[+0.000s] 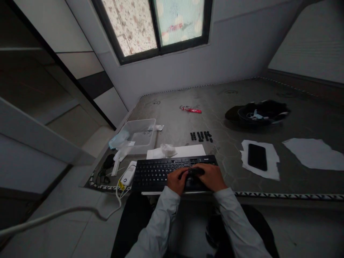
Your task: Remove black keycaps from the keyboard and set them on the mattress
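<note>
A black keyboard point(153, 174) lies along the front edge of the grey-covered surface. Over its right part, my right hand point(213, 176) is closed around a dark, rounded object point(197, 171) whose kind I cannot make out. Close beside it, my left hand point(176, 181) has its fingers pinched together at the same spot, and whatever is between them is hidden. Beyond the keyboard, several small black keycaps point(201, 136) stand in short rows. A white sheet point(188, 150) sticks out behind the keyboard, with a crumpled clear plastic bag point(168, 149) on it.
At left stand a clear plastic bin point(139, 123) and a white power strip point(128, 175) with a cable point(80, 209) running off the edge. A red-handled tool point(192, 110) lies farther back. To the right are a phone point(257, 157) on paper and a dark cap point(262, 113).
</note>
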`<state>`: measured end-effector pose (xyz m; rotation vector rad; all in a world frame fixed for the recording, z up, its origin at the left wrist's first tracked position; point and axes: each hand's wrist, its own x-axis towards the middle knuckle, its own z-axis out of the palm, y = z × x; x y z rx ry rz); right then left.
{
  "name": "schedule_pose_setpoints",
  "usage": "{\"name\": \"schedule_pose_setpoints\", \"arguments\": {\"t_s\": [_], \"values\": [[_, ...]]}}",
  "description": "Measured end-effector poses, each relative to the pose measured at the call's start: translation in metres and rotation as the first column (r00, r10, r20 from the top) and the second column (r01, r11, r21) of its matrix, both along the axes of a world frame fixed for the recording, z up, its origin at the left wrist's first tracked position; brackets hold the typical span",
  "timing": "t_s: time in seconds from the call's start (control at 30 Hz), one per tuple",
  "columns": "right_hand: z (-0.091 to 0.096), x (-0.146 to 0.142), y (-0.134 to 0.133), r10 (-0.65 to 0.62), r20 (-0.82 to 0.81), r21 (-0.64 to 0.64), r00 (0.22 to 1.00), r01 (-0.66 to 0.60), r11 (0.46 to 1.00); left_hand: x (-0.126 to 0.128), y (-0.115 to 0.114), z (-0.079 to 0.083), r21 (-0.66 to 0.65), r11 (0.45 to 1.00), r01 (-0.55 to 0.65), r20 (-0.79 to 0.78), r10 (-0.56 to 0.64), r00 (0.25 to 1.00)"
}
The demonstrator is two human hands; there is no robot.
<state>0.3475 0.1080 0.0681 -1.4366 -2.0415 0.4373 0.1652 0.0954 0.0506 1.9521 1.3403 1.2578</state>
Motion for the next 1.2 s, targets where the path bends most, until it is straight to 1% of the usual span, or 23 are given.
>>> {"name": "schedule_pose_setpoints", "arguments": {"t_s": [0.1, 0.33, 0.47, 0.53, 0.57, 0.63, 0.73, 0.83, 0.9, 0.97, 1.03, 1.13, 1.2], "values": [[0.003, -0.001, 0.0, -0.048, 0.023, -0.001, 0.999, 0.048, 0.999, 0.0, 0.0, -0.001, 0.024, 0.999, -0.023, -0.022, 0.023, 0.999], [0.006, -0.002, 0.001, -0.054, 0.087, -0.034, 0.995, 0.057, 0.998, 0.0, 0.002, -0.003, 0.05, 0.999, -0.021, -0.072, 0.025, 0.997], [0.005, -0.003, 0.0, -0.052, 0.056, -0.038, 0.997, 0.054, 0.998, 0.0, 0.0, -0.001, 0.064, 0.997, -0.038, -0.064, 0.043, 0.997], [0.004, 0.0, 0.0, -0.108, 0.014, -0.019, 0.994, 0.108, 0.994, 0.001, -0.001, 0.001, 0.055, 0.997, -0.045, -0.06, 0.048, 0.997], [0.003, 0.003, 0.001, -0.161, -0.004, -0.008, 0.987, 0.161, 0.987, 0.001, -0.001, 0.002, 0.044, 0.998, -0.049, -0.055, 0.051, 0.997], [0.001, 0.011, 0.002, -0.304, -0.033, 0.003, 0.952, 0.305, 0.952, 0.001, -0.001, 0.004, 0.004, 0.998, -0.062, -0.037, 0.062, 0.997], [-0.004, 0.026, 0.005, -0.497, -0.071, -0.02, 0.865, 0.497, 0.868, 0.0, 0.001, 0.007, -0.094, 0.991, -0.098, 0.008, 0.099, 0.995], [-0.01, 0.041, 0.008, -0.618, -0.116, -0.073, 0.778, 0.614, 0.786, -0.001, 0.005, 0.018, -0.18, 0.975, -0.132, 0.02, 0.138, 0.99], [-0.015, 0.049, 0.01, -0.662, -0.125, -0.106, 0.739, 0.654, 0.749, -0.002, 0.01, 0.029, -0.184, 0.973, -0.142, -0.007, 0.143, 0.99], [-0.02, 0.054, 0.012, -0.678, -0.129, -0.136, 0.723, 0.665, 0.735, -0.001, 0.02, 0.042, -0.16, 0.974, -0.161, -0.04, 0.156, 0.987], [-0.023, 0.059, 0.015, -0.683, -0.142, -0.173, 0.717, 0.661, 0.73, 0.003, 0.039, 0.054, -0.12, 0.974, -0.194, -0.063, 0.187, 0.98], [-0.027, 0.063, 0.018, -0.681, -0.188, -0.224, 0.708, 0.645, 0.731, 0.015, 0.086, 0.063, -0.105, 0.976, -0.192, -0.076, 0.184, 0.98], [-0.029, 0.065, 0.019, -0.68, -0.226, -0.239, 0.698, 0.637, 0.733, 0.027, 0.126, 0.062, -0.155, 0.972, -0.178, -0.092, 0.165, 0.982]]}}
